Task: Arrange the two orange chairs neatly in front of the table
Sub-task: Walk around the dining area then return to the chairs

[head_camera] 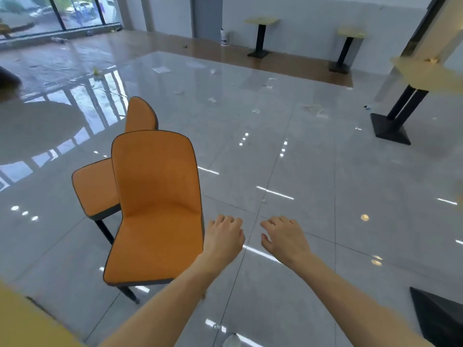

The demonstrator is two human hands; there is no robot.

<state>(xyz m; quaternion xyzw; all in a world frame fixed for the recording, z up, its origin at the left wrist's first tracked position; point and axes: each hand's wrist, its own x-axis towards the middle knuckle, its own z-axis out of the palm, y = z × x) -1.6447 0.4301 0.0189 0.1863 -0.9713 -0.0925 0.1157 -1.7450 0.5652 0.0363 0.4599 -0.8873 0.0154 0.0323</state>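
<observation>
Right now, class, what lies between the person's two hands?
In the head view, only bare glossy grey floor tile shows between the left hand and the right hand. Both are empty, and the near orange chair stands left of them.

Two orange chairs [150, 196] on tiled floor [300, 171], empty hands [225, 236] beside

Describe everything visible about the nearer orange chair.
The nearer orange padded chair with dark piping stands on the glossy grey tiled floor, its one-piece seat and tall curved back facing the camera. Dark edging outlines the shell and thin black legs show beneath. Its back overlaps the second orange chair behind it. The left hand hovers by its right edge, fingers curled; contact cannot be told. The right hand is clear of it.
</observation>
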